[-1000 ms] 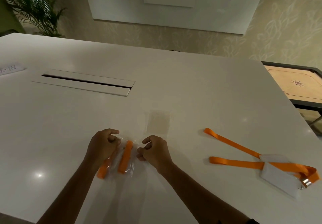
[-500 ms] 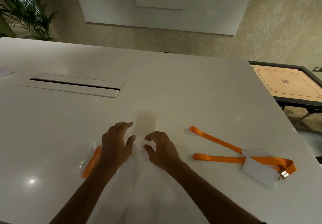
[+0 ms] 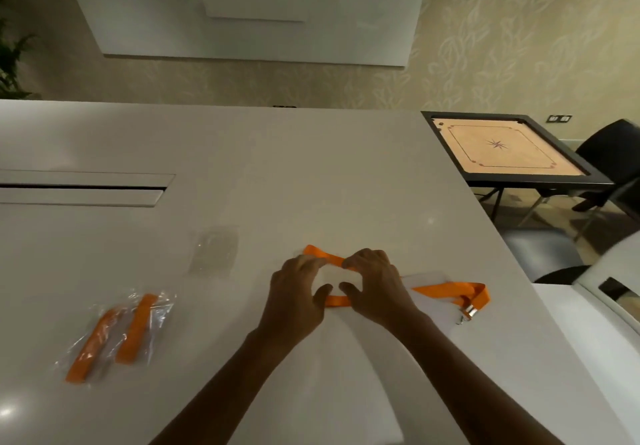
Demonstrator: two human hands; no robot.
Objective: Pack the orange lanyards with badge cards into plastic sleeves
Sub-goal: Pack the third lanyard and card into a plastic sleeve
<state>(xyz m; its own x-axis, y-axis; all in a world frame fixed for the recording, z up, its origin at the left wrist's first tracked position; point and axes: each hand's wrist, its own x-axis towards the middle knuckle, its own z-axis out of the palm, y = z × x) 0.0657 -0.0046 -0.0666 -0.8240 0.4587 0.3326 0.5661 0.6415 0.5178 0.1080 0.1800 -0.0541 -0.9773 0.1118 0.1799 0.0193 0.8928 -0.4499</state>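
On the white table [image 3: 311, 174], both hands' grips pinch the orange lanyard [image 3: 450, 288].

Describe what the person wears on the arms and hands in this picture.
Nothing shows on either one. The left hand and right hand are bare, with no gloves, rings or watch in view. Both forearms are uncovered down to the bottom edge of the frame, with no sleeve visible.
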